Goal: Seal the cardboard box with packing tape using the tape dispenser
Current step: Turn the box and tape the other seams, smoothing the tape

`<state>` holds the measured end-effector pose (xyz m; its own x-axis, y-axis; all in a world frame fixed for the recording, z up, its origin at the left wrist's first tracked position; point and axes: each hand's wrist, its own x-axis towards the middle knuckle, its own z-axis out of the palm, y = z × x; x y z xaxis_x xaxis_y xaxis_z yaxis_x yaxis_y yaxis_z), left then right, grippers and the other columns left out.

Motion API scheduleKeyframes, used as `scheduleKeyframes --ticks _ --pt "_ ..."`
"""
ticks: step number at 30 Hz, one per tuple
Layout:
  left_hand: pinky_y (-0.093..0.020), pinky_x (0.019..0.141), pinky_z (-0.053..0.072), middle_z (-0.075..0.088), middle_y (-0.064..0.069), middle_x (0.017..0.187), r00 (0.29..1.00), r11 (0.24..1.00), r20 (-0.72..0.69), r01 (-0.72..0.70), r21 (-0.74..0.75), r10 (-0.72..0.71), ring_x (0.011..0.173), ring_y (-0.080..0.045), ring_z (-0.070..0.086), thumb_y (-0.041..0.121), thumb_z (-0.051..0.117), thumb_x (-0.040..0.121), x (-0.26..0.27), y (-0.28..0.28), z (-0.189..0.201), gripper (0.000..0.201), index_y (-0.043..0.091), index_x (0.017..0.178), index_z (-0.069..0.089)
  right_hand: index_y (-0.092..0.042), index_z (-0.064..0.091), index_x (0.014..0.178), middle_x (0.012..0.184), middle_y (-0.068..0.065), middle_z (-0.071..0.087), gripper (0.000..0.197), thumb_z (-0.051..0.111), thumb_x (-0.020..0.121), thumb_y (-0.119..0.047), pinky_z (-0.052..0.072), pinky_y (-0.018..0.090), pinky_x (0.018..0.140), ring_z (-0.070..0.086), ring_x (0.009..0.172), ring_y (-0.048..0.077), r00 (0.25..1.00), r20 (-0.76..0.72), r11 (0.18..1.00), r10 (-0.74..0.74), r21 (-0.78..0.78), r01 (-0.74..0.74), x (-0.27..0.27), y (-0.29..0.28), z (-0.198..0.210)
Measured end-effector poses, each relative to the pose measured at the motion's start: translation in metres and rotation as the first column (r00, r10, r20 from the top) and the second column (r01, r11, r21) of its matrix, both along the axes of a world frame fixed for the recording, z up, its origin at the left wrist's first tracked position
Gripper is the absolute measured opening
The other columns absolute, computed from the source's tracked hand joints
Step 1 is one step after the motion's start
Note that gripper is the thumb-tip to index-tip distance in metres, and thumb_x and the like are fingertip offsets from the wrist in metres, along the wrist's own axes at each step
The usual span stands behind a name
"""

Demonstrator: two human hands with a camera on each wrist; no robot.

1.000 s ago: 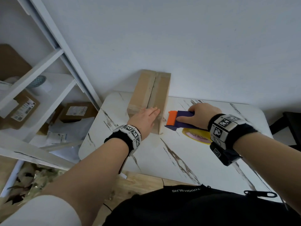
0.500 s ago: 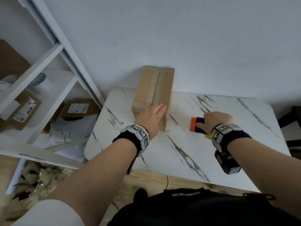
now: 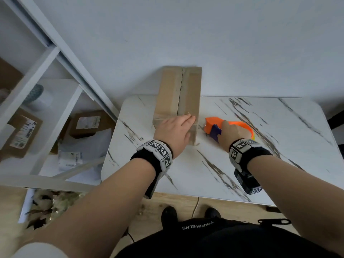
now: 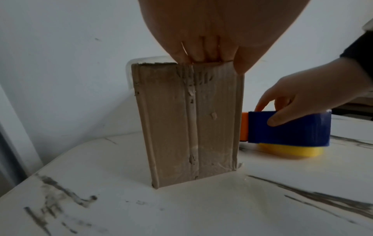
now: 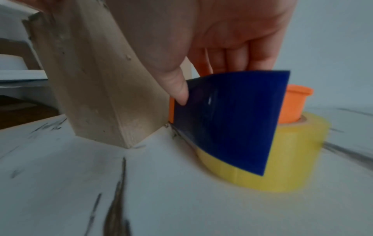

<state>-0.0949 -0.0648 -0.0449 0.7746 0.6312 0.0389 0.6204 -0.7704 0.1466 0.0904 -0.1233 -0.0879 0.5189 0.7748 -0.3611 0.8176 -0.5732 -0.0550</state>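
A tall brown cardboard box [image 3: 178, 94] stands on the white marble table [image 3: 242, 174] against the wall, its top flaps closed along a centre seam. My left hand [image 3: 178, 127] lies flat on the near end of the top, fingers straight; in the left wrist view the left hand [image 4: 201, 52] reaches over the box [image 4: 189, 124] edge. My right hand [image 3: 230, 131] grips the blue and orange tape dispenser [image 3: 212, 125], thumb on its blue panel. The dispenser [image 5: 228, 115] holds a yellow tape roll [image 5: 282, 167], and its orange front end sits low at the box [image 5: 96, 89] right side.
A white shelf unit [image 3: 46, 58] stands left of the table, with labelled parcels [image 3: 87, 123] on and under it. The wall rises directly behind the box. The table's front edge [image 3: 186, 194] lies near my body, above a wooden floor.
Half a second ago my right hand had drawn the dispenser away to the right; now it is back beside the box's right side. My left hand has stayed on the box top.
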Motion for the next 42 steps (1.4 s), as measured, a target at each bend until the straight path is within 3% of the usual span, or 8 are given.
scheduleKeyframes --ticks 10,15,20,27,30,35,38,42 --pt "-0.018 0.098 0.030 0.050 -0.010 0.134 0.938 0.969 0.331 -0.022 -0.246 0.106 0.121 -0.021 0.048 0.009 0.035 0.096 -0.009 0.018 0.016 0.040 0.011 0.135 0.045 -0.007 0.050 0.131 0.140 0.013 0.047 0.040 0.037 0.094 -0.005 0.040 0.034 0.096 0.048 0.125 0.030 0.956 -0.268 0.856 -0.121 0.459 0.237 -0.029 -0.008 0.040" --pt "-0.031 0.107 0.031 0.045 -0.010 0.139 0.914 0.959 0.294 -0.253 -0.129 0.281 0.128 -0.025 0.041 0.015 0.039 0.095 -0.032 0.033 0.016 0.039 0.008 0.134 0.045 0.001 0.073 0.090 0.088 0.018 0.072 0.023 0.054 0.078 -0.006 0.050 0.042 0.079 0.067 0.082 0.037 0.995 -0.015 0.593 0.104 0.804 -0.050 -0.058 -0.014 0.040" --pt "-0.038 0.085 0.044 0.054 -0.015 0.127 0.907 0.878 0.061 -0.385 -0.285 0.417 0.113 -0.030 0.053 0.025 0.029 0.099 -0.047 0.040 0.012 0.040 0.009 0.135 0.040 -0.007 0.073 0.067 0.073 0.008 0.073 0.019 0.059 0.078 -0.013 0.048 0.040 0.069 0.062 0.070 0.035 0.996 0.067 0.670 0.061 0.737 -0.091 -0.068 -0.011 0.032" --pt "-0.034 0.100 0.038 0.051 -0.016 0.136 0.897 0.825 0.112 -0.337 -0.454 0.428 0.124 -0.030 0.048 0.021 0.028 0.100 -0.054 0.044 0.008 0.044 0.011 0.144 0.031 -0.001 0.069 0.078 0.088 0.016 0.070 0.030 0.045 0.091 -0.015 0.034 0.038 0.078 0.052 0.094 0.038 0.980 -0.175 0.756 -0.096 0.627 0.186 -0.084 -0.001 0.032" --pt "-0.032 0.104 0.035 0.050 -0.015 0.138 0.893 0.815 0.149 -0.306 -0.493 0.425 0.126 -0.030 0.046 0.018 0.030 0.100 -0.057 0.049 0.002 0.043 0.011 0.142 0.034 -0.004 0.054 0.067 0.074 0.017 0.057 0.031 0.039 0.092 -0.014 0.028 0.032 0.065 0.050 0.081 0.034 0.891 -0.438 0.726 -0.116 0.575 0.377 -0.089 0.002 0.033" --pt "-0.032 0.101 0.043 0.061 -0.009 0.126 0.877 0.797 0.226 -0.243 -0.552 0.424 0.115 -0.026 0.055 0.005 0.034 0.094 -0.067 0.058 -0.014 0.047 0.021 0.137 0.045 -0.002 0.070 0.104 0.082 -0.002 0.063 0.032 0.041 0.090 -0.001 0.040 0.018 0.066 0.052 0.080 0.013 0.682 -0.728 0.681 -0.061 0.469 0.562 -0.088 -0.003 0.039" --pt "-0.024 0.093 0.042 0.065 -0.004 0.122 0.885 0.814 0.256 -0.200 -0.545 0.389 0.112 -0.023 0.057 0.000 0.038 0.091 -0.069 0.059 -0.014 0.052 0.026 0.135 0.048 -0.007 0.073 0.103 0.082 0.003 0.066 0.043 0.037 0.083 0.007 0.049 0.033 0.087 0.052 0.084 0.017 0.727 -0.684 0.761 -0.065 0.438 0.479 -0.075 -0.004 0.044" --pt "-0.016 0.090 0.037 0.066 0.001 0.121 0.903 0.836 0.260 -0.166 -0.523 0.342 0.113 -0.018 0.058 0.002 0.043 0.090 -0.069 0.060 -0.011 0.051 0.029 0.133 0.049 -0.012 0.074 0.099 0.086 0.008 0.068 0.030 0.048 0.087 -0.004 0.039 0.022 0.072 0.057 0.079 0.022 0.904 -0.420 0.885 -0.079 0.388 0.258 -0.063 -0.002 0.051"
